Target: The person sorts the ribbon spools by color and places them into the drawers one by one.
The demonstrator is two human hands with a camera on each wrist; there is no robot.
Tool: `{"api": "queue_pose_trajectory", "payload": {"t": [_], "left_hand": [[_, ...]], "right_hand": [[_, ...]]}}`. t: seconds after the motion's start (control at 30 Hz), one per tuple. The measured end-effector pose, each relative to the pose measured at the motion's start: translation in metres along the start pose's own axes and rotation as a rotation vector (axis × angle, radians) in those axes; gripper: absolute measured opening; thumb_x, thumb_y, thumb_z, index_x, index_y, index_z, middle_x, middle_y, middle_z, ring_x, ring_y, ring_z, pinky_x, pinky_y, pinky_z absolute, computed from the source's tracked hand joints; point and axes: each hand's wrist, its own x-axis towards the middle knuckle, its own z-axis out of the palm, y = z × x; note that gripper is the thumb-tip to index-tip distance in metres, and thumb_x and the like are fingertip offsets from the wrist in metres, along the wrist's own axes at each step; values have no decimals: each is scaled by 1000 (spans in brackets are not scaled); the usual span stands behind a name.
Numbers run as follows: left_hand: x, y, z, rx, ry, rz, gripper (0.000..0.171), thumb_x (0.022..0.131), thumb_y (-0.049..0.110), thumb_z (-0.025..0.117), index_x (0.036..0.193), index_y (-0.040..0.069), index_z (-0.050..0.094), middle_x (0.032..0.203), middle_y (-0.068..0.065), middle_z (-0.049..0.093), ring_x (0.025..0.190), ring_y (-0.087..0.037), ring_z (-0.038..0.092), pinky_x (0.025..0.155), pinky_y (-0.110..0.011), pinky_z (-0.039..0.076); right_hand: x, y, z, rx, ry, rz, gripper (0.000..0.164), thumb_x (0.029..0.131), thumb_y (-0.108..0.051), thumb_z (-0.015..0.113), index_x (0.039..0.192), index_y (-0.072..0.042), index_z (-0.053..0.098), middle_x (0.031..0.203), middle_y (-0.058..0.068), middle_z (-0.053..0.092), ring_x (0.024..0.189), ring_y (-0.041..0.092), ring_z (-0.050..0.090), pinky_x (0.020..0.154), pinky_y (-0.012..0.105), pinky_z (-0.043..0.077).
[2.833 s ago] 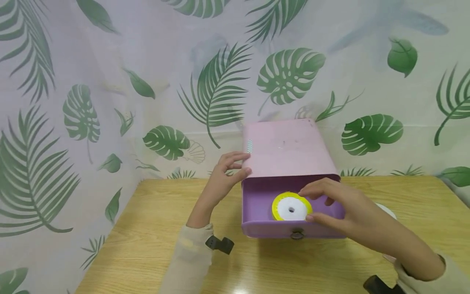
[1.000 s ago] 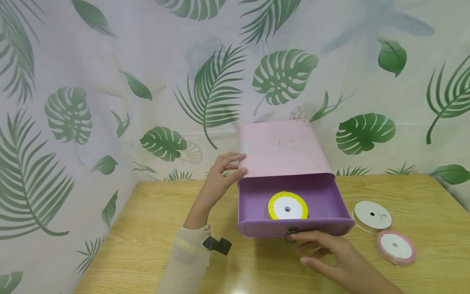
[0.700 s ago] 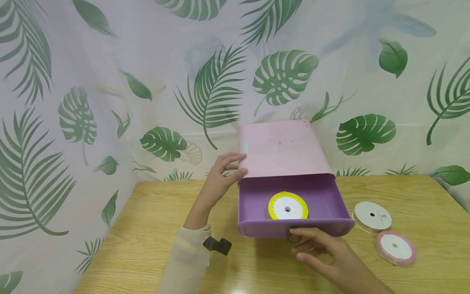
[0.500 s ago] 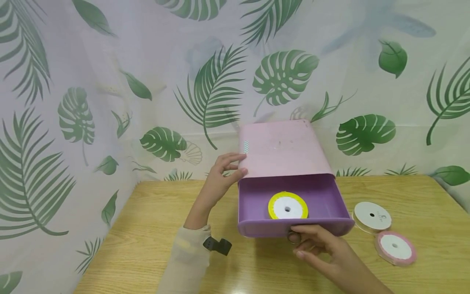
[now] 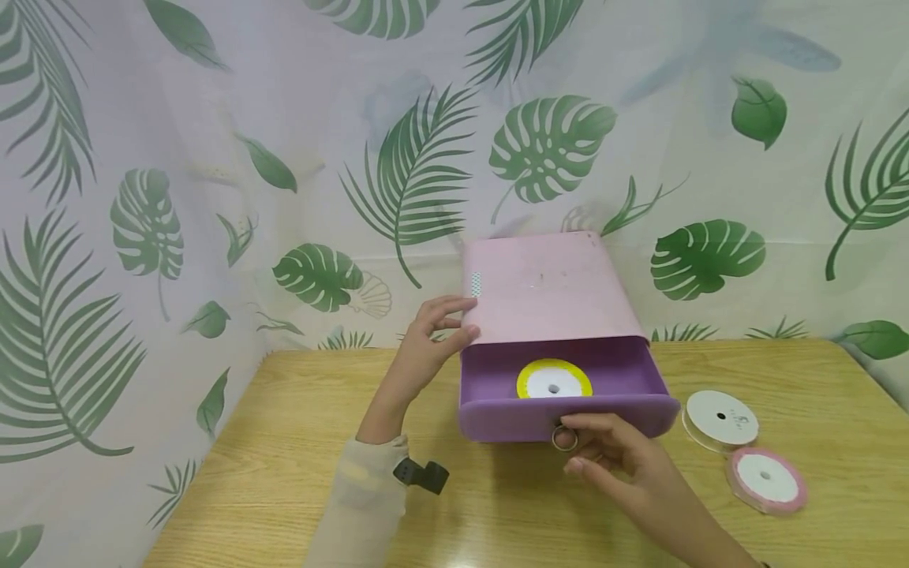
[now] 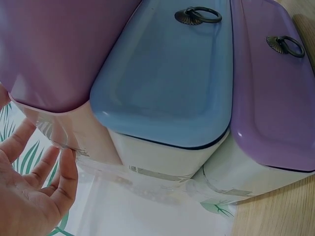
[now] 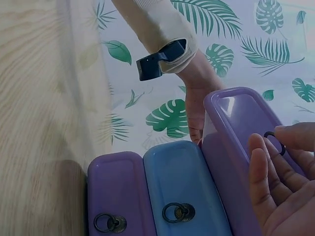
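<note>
Upper purple drawer (image 5: 497, 422) part-open, yellow-rimmed spool (image 5: 540, 383) inside

R hand (image 5: 632, 469): fingers bent, holding the dark ring pull (image 5: 555, 440) at approx. ctr of the drawer front. Thumb tip sits just below the ring in head view.

L hand (image 5: 426, 339): fingers spread fairly wide & slightly bent, tips touching L side of the pink casing (image 5: 547, 292); thumb at its front edge. Beige sleeve (image 5: 362, 505) on that arm, w/ dark wrist device (image 5: 420, 473) at the cuff.

Contents: yellow-rimmed spool lies in the upper drawer, white face up, near the front panel & a little L of ctr. Its near edge is hidden behind the panel.

Table (image 5: 284, 465): wood-grain top. White spool (image 5: 731, 430) and pink-rimmed spool (image 5: 777, 483) lie face up, R of the drawer unit, pink one nearer the person. Contact btwn the two: can't tell. Print on white one too small to read.

Lower tiers (wrist views): blue drawer (image 6: 162, 73) directly under the upper one, lower purple drawer (image 6: 270, 98) beneath that. Both pushed in, each w/ a dark metal pull (image 6: 188, 17).

Bkgd: pale backdrop (image 5: 284, 47) w/ green leaf print.
</note>
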Motion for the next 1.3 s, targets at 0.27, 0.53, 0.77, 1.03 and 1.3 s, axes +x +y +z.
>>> {"api": "queue_pose_trajectory", "payload": {"t": [0.27, 0.53, 0.77, 1.03, 1.3], "left_hand": [[2, 0, -1, -7, -8, -6, 44, 92, 31, 64, 134, 21, 57, 147, -2, 37, 122, -30, 50, 93, -44, 50], [2, 1, -2, -5, -2, 1, 43, 92, 30, 64, 134, 19, 57, 146, -3, 39, 121, -30, 51, 100, -48, 45], [3, 2, -3, -14, -14, -4, 46, 92, 35, 64, 134, 20, 56, 147, -2, 38, 122, -30, 50, 98, -50, 46], [3, 2, -3, -10, -17, 1, 45, 92, 33, 63, 135, 21, 56, 147, -1, 37, 123, -30, 50, 95, -48, 49], [1, 1, -2, -15, -17, 6, 44, 93, 31, 64, 135, 21, 56, 147, -1, 36, 123, -29, 49, 96, -49, 47]], "right_hand": [[18, 3, -1, 55, 52, 77, 38, 88, 14, 57, 125, 4, 53, 109, -8, 66, 89, 4, 64, 71, 19, 55], [31, 7, -3, 80, 73, 108, 34, 90, 11, 56, 123, 9, 51, 105, -8, 67, 84, 5, 66, 64, 23, 55], [39, 11, -5, 27, 88, 154, 31, 92, 7, 55, 123, 7, 51, 103, -10, 66, 81, 5, 67, 63, 22, 55], [46, 17, -6, 29, 105, 175, 29, 93, 5, 56, 122, 8, 51, 101, -10, 66, 78, 6, 67, 64, 21, 54], [48, 23, -7, 48, 89, 176, 30, 94, 4, 55, 123, 9, 49, 102, -11, 66, 78, 6, 67, 65, 21, 54]]}}
